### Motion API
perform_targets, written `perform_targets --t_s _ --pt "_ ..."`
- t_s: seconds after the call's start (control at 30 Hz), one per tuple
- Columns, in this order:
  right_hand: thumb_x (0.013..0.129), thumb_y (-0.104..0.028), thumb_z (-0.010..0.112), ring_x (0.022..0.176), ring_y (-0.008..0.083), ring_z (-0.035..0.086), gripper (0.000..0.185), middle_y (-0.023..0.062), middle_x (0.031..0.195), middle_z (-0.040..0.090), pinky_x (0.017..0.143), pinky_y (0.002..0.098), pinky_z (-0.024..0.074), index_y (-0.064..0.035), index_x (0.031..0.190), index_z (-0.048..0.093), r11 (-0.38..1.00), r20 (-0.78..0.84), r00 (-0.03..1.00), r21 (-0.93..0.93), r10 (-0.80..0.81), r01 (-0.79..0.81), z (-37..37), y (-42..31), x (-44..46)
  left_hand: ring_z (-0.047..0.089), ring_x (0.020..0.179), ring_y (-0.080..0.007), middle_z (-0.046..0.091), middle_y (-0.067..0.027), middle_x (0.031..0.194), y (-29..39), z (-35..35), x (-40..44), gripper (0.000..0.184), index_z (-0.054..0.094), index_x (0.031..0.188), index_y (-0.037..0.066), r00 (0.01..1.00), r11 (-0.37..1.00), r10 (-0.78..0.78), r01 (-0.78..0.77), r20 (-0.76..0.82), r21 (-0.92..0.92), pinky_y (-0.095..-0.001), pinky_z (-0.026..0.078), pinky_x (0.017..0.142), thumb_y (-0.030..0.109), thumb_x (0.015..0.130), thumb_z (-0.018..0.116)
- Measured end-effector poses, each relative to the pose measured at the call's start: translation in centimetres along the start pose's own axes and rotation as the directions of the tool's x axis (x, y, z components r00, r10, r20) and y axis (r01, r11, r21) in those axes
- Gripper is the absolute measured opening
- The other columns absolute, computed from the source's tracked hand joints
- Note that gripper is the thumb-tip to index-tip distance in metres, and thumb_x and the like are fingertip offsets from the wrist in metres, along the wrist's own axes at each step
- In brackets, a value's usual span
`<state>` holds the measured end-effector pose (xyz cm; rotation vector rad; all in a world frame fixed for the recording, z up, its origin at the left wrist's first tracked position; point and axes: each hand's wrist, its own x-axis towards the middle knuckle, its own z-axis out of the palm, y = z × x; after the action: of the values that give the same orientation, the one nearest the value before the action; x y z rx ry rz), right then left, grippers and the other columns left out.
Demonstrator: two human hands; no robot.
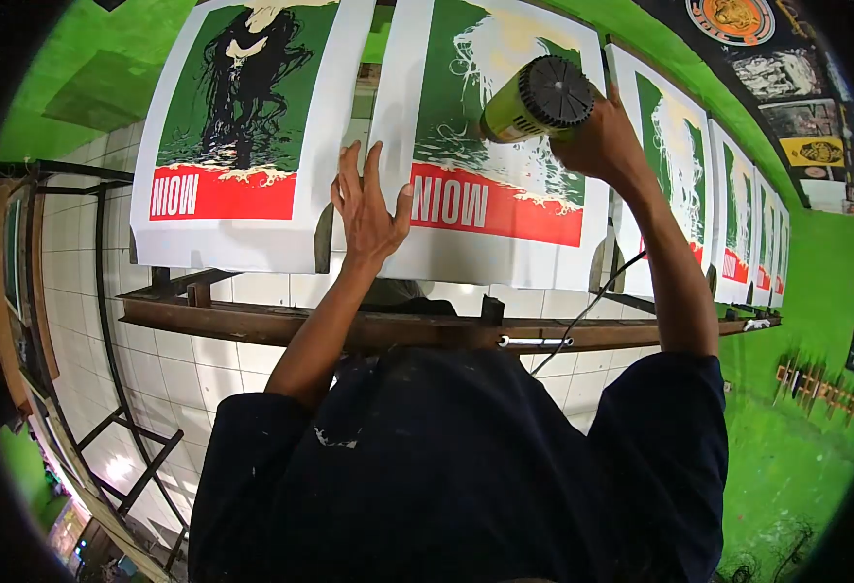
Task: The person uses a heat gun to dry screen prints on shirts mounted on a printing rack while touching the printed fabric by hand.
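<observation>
A green heat gun [516, 109] with a black round vented back is in my right hand [602, 136], held over the print on the middle white fabric panel [398, 255]. Its nozzle points left and down toward the green part. A black cord hangs from it past my right forearm. My left hand [373, 209], fingers spread and holding nothing, is at the left edge of that same panel, beside its red band with white letters. To the left lies another printed panel [252, 245], with black ink over its green area.
More printed panels [679, 165] run off to the right. A rusty metal beam [398, 332] crosses in front of my body, with a wrench [536, 341] on it. Black metal frames [106, 291] stand at the left over white floor tiles. Posters hang at the upper right.
</observation>
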<state>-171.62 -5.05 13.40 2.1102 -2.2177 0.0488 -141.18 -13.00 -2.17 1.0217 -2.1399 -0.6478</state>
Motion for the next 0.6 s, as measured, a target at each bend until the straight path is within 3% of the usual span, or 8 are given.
perform_targets --t_s 0.2,0.33,0.43,0.6 --pt "0.072 -0.021 0.074 0.112 0.0343 0.063 0.048 0.0124 0.117 0.068 0.115 0.0615 0.0266 -0.0127 0.119 0.065 0.995 0.028 0.996 0.036 0.088 -0.089 -1.6 -1.0 -0.7 0.027 0.142 -0.041 0.029 -0.024 0.151 -0.2 -0.2 -0.2 0.068 0.041 0.146 0.004 1.0 1.0 -0.011 0.012 -0.025 0.018 -0.0562 0.019 0.11 0.05 0.096 0.049" --pt "0.072 -0.021 0.074 0.111 0.0347 0.064 0.049 0.0131 0.115 0.069 0.114 0.0647 0.0254 -0.0145 0.119 0.065 0.992 0.132 0.984 -0.054 0.12 -0.114 -1.9 -1.1 -0.4 0.028 0.142 -0.0408 0.03 -0.0239 0.15 0.0 -0.4 -0.2 0.068 0.042 0.146 0.004 0.999 0.999 -0.038 0.038 -0.007 0.021 -0.0559 0.019 0.11 0.049 0.096 0.05" --pt "0.075 -0.024 0.07 0.122 0.0431 0.057 0.045 0.0176 0.111 0.07 0.115 0.0689 0.0209 -0.0155 0.119 0.066 0.991 0.09 0.993 0.095 0.081 -0.089 -1.7 -2.4 -0.5 0.026 0.143 -0.0413 0.029 -0.0234 0.151 -0.4 -0.1 -0.1 0.071 0.041 0.146 0.004 0.999 0.999 -0.05 0.05 -0.003 0.002 -0.0593 0.019 0.11 0.051 0.094 0.051" --pt "0.074 -0.026 0.071 0.122 0.0431 0.057 0.048 0.018 0.11 0.07 0.115 0.0691 0.0195 -0.0155 0.12 0.065 0.996 0.02 0.998 0.069 0.061 -0.062 -0.3 -3.5 0.8 0.024 0.144 -0.0419 0.029 -0.0233 0.151 -0.4 -0.5 -0.1 0.071 0.04 0.146 0.004 0.998 0.998 -0.058 0.058 0.007 -0.003 -0.0612 0.018 0.11 0.05 0.093 0.052"
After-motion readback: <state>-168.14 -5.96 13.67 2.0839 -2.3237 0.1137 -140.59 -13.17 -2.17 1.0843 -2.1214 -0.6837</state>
